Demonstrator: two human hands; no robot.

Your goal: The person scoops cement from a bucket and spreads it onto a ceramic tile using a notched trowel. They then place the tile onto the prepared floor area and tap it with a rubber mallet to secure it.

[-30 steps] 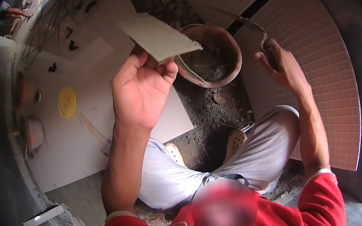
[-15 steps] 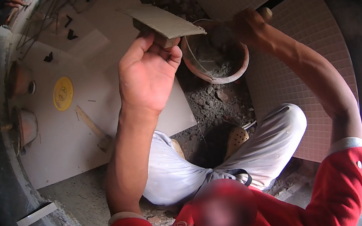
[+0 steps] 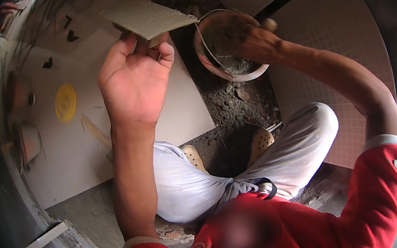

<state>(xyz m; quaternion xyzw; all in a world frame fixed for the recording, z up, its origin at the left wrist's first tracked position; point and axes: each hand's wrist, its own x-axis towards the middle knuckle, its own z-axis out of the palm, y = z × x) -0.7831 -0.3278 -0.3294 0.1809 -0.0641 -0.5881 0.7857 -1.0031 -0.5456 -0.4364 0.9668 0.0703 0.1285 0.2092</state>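
While you crouch over the patch of bare mortar bed (image 3: 236, 103), your left hand (image 3: 134, 80) is raised with its fingers curled up under a flat grey tile piece (image 3: 151, 19), gripping it by its near edge; the piece tilts out above the hand, just left of the mortar pan (image 3: 228, 43). Your right hand (image 3: 253, 42) reaches into that pan, over the dark wet mix inside, and it is closed around a handle whose rounded end (image 3: 270, 24) pokes out past the knuckles, though what is on the handle's lower end is hidden. Left of the pan lies a big pale floor tile (image 3: 62, 163), already down, with a round yellow disc (image 3: 65, 102) on it and small black spacers (image 3: 48, 64) farther out. Right of the pan is a pinkish tile with a fine grid (image 3: 332, 64). Below the pan, your two perforated tan shoes (image 3: 261, 140) rest on the rough bed, knees apart in grey trousers.
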